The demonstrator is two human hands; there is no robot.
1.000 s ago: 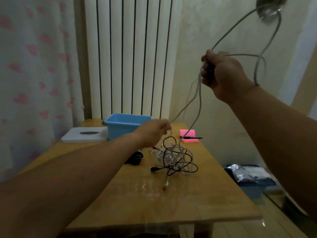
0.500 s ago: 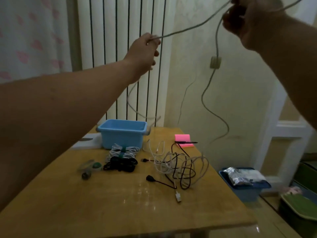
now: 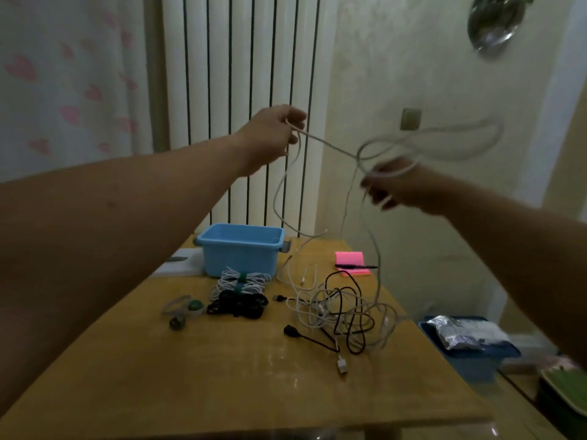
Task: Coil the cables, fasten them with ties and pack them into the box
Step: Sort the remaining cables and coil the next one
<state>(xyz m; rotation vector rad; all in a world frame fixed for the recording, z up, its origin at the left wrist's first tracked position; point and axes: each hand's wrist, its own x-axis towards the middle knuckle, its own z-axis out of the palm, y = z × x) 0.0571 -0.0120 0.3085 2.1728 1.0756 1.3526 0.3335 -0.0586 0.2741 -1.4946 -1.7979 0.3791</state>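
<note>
L hand (image 3: 270,134) fingertips pinch the white cable (image 3: 327,145); R hand (image 3: 403,185) (blurred) prob. curled round its loops. Both are raised above the table (image 3: 222,392). Cable's tail drops into the tangle (image 3: 336,312) nr the right edge, blue box (image 3: 238,258) at the far edge.

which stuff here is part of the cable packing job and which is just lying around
Job: grey cable gripped by left hand and right hand; tangled cables; white bundle and black bundle, already coiled; blue box; tie roll.
Lying about: pink notepad, pen, foil bag.
</note>
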